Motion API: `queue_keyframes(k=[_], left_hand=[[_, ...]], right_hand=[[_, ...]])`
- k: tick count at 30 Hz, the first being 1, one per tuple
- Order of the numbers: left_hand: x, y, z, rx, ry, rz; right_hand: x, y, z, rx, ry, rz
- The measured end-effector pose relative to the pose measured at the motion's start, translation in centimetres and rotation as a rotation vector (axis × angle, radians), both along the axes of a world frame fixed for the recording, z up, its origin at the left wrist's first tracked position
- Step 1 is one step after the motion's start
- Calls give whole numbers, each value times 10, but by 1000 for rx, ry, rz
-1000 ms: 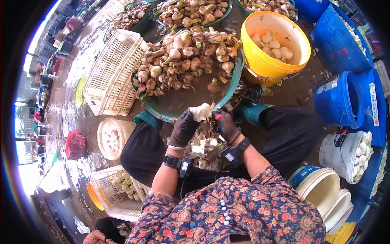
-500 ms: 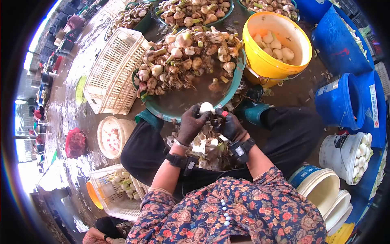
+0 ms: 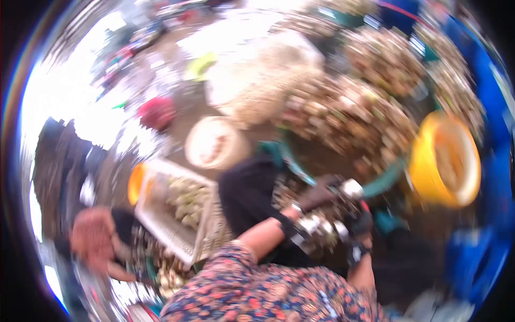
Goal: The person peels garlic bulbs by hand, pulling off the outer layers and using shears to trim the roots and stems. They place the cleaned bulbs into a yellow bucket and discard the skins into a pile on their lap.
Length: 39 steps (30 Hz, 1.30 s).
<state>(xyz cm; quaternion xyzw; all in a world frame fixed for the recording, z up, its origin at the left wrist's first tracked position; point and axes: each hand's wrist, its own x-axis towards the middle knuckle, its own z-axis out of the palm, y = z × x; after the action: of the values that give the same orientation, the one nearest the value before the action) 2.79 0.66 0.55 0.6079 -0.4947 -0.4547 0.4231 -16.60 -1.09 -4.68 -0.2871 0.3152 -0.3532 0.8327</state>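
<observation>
A peeled white garlic bulb (image 3: 352, 189) sits at the fingertips of my gloved left hand (image 3: 322, 194), which is closed on it. Just below the bulb, my gloved right hand (image 3: 358, 219) is curled, with a red patch near a fingertip. Motion blur hides what its fingers grip. Both hands are over my lap, at the near rim of a green basin (image 3: 383, 185) heaped with unpeeled garlic (image 3: 348, 115). Peelings and white pieces (image 3: 320, 228) lie beneath my hands.
A yellow bucket (image 3: 421, 161) stands right of the basin. To the left are a white bucket (image 3: 236, 142) and a white crate (image 3: 201, 236) holding pale bulbs. Another person (image 3: 94, 239) sits at lower left. Blue containers (image 3: 472, 263) line the right side.
The view has swung left and blurred, so my hands and the basin appear farther right. The crate and another person show more fully. The white bulb remains at my hands.
</observation>
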Motion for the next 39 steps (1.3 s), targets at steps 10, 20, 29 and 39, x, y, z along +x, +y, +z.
queue_keyframes(k=[10, 20, 29, 39], left_hand=[[-19, 27, -21, 51, -239, 411], [38, 23, -6, 62, -299, 783], [47, 18, 20, -137, 448, 628], [4, 26, 55, 158, 353, 131]], right_hand=[[57, 10, 37, -111, 121, 6], [92, 23, 58, -231, 215, 208], [62, 5, 59, -256, 274, 134], [10, -7, 74, -23, -35, -86]])
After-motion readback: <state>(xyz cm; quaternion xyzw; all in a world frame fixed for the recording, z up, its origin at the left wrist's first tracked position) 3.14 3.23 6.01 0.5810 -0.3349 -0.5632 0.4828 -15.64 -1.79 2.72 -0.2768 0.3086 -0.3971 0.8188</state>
